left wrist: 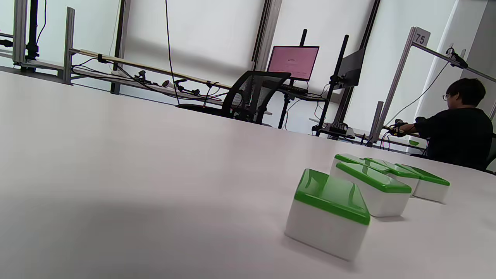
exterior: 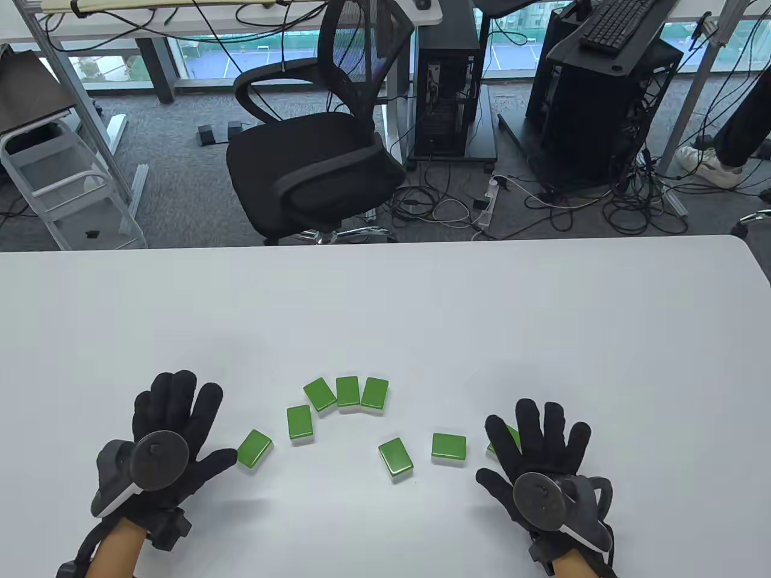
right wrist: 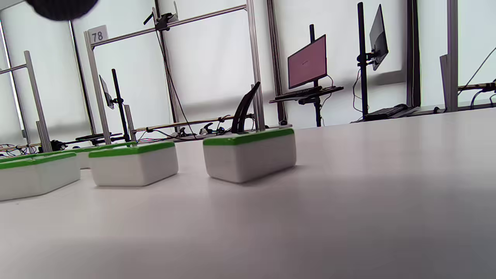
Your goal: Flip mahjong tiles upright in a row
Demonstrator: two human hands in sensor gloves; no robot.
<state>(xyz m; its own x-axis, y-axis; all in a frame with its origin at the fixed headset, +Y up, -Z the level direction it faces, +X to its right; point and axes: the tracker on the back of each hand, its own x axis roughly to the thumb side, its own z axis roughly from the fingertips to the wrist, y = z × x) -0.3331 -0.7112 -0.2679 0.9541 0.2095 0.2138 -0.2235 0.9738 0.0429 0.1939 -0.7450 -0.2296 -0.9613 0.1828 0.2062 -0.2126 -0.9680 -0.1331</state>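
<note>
Eight tiles point(exterior: 349, 391) flat, green backs up, axes mixed; left hand point(exterior: 174, 433), right hand point(exterior: 536, 457) splayed.

White bench point(exterior: 421, 301) filling the lower half of the frame; eight mahjong tiles point(exterior: 348, 391) lying flat on it, green backs up, arcing across the lower centre.

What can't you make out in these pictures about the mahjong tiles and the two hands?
- Tile faces: all tiles lie green back up on the table, so the markings are hidden.
- Rightmost tile: mostly covered by the right hand in the table view.
- Left hand: absent from its wrist view.
- Thumb contact with the nearest tile: unclear.
</note>
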